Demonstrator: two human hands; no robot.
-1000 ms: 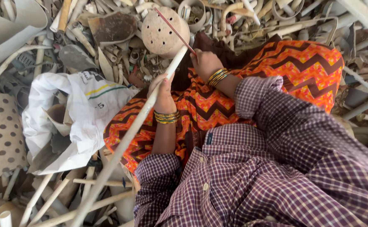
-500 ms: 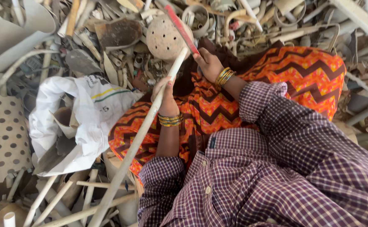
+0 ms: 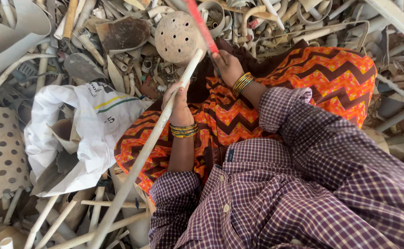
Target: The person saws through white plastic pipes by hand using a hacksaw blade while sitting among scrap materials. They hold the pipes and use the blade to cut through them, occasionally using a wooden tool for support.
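Head view, the change: the thin red flat blade point(image 3: 202, 25) in the right hand point(image 3: 227, 67) has swung up since a second ago; its far tip now runs off the top edge, where before it lay lower, across the round tan lid with holes point(image 3: 178, 37)
Head view, what that means: I think the blade is lifted between strokes, not biting into the pipe right now
Left hand point(image 3: 179, 101): fingers curled tight around the long white plastic pipe point(image 3: 142, 154), near its upper end
Right hand: fingers pressed together around the lower end of the red blade
Where the pipe is: it lies across the lap, over the orange zigzag cloth point(image 3: 331, 83), just beside the white woven sack point(image 3: 79, 124)
Which way it points: its long line is slanted, with the far end up by the tan lid and the near end down at the bottom left among the heap of cut pale pipe scraps point(image 3: 119, 69)
Blade: it slants the other way, up and to the left
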